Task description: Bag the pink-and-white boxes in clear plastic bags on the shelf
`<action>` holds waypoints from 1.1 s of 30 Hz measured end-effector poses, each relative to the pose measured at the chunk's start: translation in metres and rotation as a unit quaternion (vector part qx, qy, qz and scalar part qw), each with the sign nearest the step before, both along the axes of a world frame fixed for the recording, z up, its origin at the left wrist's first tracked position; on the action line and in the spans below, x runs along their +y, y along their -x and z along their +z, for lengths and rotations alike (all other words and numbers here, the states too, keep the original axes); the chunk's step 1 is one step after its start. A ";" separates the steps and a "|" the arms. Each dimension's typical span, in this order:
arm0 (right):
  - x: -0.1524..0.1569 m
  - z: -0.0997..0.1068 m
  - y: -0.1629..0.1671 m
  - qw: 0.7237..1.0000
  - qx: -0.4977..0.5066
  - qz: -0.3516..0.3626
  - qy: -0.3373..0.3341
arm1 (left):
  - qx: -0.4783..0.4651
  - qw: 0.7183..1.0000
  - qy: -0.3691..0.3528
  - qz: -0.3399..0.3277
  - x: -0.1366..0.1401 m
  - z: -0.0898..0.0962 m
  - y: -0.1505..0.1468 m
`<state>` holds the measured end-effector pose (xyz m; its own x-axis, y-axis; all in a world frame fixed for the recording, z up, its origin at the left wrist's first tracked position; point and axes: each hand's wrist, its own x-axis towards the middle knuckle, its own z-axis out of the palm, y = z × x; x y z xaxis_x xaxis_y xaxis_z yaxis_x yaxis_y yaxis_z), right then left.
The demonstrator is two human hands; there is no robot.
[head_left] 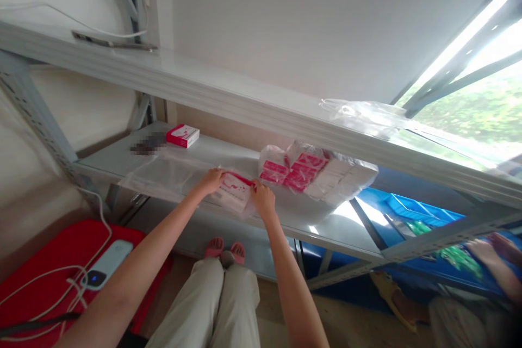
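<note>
A pink-and-white box inside a clear plastic bag is at the front edge of the middle shelf. My left hand pinches its upper left corner. On the opposite side, the fingers of my right hand are closed at the upper right corner. Flat clear plastic bags lie on the shelf left of my left hand. Farther back stands a loose red-and-white box. To the right of my right hand, several bagged boxes rest in a row.
The grey metal shelf has an upper board above my hands. Crumpled clear plastic lies on that board. A red stool or box at lower left bears a white device and cables. Another person's hands are at far right, near green items.
</note>
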<state>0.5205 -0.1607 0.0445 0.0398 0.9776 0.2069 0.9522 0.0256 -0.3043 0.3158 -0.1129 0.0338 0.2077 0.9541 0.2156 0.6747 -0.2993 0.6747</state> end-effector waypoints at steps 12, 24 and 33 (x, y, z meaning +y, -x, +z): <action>-0.003 -0.065 -0.045 0.897 0.383 0.209 0.078 | -0.109 0.992 -0.015 -0.068 -0.047 -0.034 0.029; -0.022 -0.031 -0.067 0.907 0.312 0.263 0.100 | 0.011 0.988 -0.151 0.037 -0.092 -0.040 0.016; 0.026 -0.003 0.014 0.949 0.125 0.289 0.024 | -0.120 0.979 -0.148 -0.066 -0.074 -0.021 0.007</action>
<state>0.5067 -0.1343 0.0419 -0.4631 0.8595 0.2161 0.6820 0.5013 -0.5325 0.3088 -0.1868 0.0127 0.2349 0.8109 0.5359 0.4485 -0.5796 0.6804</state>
